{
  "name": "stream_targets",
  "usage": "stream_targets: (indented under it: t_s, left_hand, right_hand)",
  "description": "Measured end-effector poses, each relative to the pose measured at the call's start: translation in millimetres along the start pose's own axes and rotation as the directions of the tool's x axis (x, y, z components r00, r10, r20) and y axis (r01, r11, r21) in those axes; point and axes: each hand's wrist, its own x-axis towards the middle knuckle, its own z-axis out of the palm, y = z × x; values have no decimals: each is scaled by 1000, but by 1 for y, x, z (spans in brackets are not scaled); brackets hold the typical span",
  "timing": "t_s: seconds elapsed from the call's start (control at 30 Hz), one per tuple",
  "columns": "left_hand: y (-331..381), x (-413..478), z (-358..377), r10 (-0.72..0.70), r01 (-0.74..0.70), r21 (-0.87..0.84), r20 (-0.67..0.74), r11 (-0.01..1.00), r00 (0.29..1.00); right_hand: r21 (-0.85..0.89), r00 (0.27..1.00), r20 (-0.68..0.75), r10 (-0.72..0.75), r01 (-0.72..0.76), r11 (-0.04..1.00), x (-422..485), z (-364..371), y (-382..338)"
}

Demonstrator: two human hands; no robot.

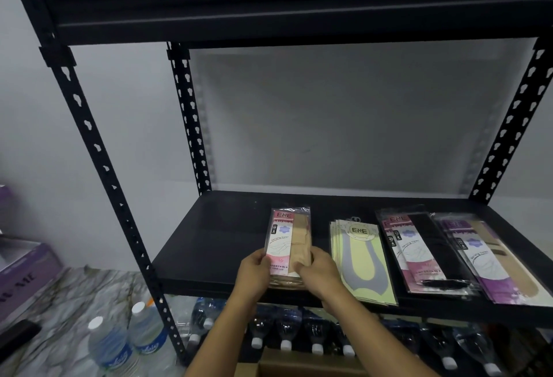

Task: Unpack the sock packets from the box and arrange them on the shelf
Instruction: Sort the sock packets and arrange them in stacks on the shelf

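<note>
**Beige packets held at the shelf's front edge**

Above the cardboard box point(299, 369), the left hand point(254, 275) and right hand point(321, 272) are curled round the near end of a stack of beige sock packets point(288, 239), which is set on the black shelf point(209, 242) close to its front lip. If released unevenly, the glossy wrappers could be fanned out or slid off the lip. The yellow packets point(360, 260) just beside could be knocked askew.

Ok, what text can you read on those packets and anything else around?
"ENE": beige packet, top
"Variety Color": same packet, faint
"FORTABLE": same packet's bottom, start hidden
"ENE": yellow packets, round label
"ENE": pink packets, top
Purple packets, water bottles, purple box: blurred, unreadable
</note>
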Motion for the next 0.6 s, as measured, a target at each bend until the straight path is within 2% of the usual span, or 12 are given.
stream_targets:
  t_s: [0.23,0.6]
  left_hand:
    - [-6,20,-35,-11,11,-1,-72,1000,997]
    - [-7,51,-86,-49,45,-33,-147,998,988]
  right_hand:
    - [41,999,30,-38,37,998,9,34,-17]
    - [-2,997,53,-54,54,999,35,90,-44]
